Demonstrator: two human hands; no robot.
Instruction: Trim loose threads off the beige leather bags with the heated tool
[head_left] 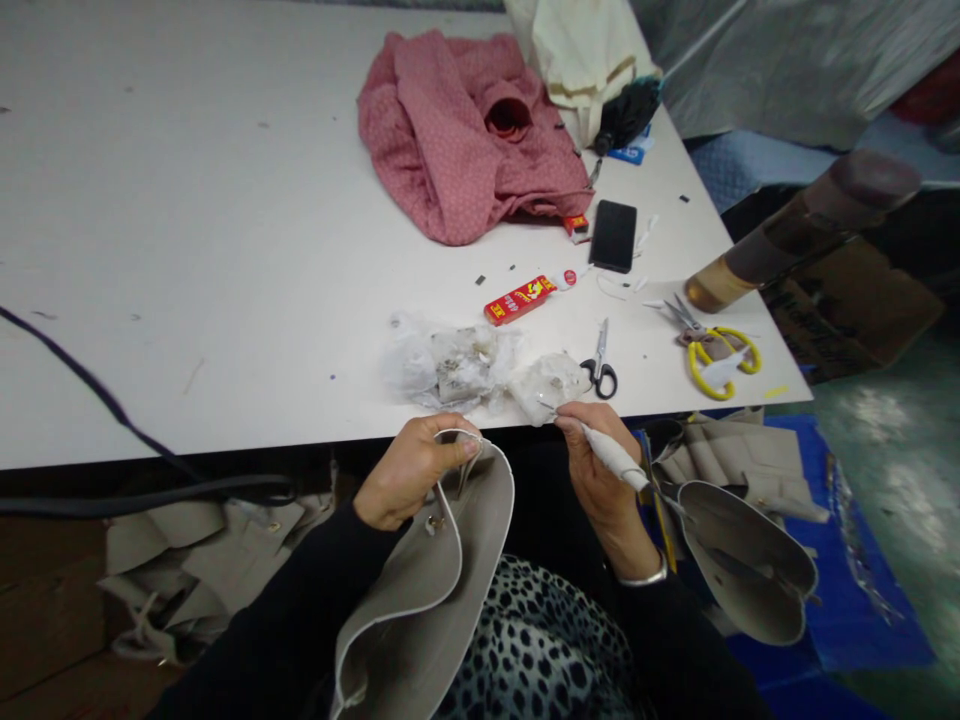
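Observation:
My left hand (417, 470) pinches the top rim of a beige leather-like bag (427, 610), which hangs open over my lap. A small metal snap shows inside it. My right hand (604, 475) grips a pen-like tool (616, 460) with a white wrapped handle and a thin metal tip. That tip is over a whitish block in clear plastic (551, 385) at the table edge; whether they touch I cannot tell. Left of the block lies a grimy pad in crumpled plastic (459, 365). Small black-handled scissors (601, 366) rest just beyond my right hand.
On the white table (187, 200) are a red packet (521, 300), black phone (613, 236), yellow-handled scissors (709, 350), a leaning brown bottle (795, 235) and a pink garment (457, 130). A black strap (97, 390) crosses the left edge. Beige pieces (202, 560) lie below left; another beige bag (750, 570) sits right.

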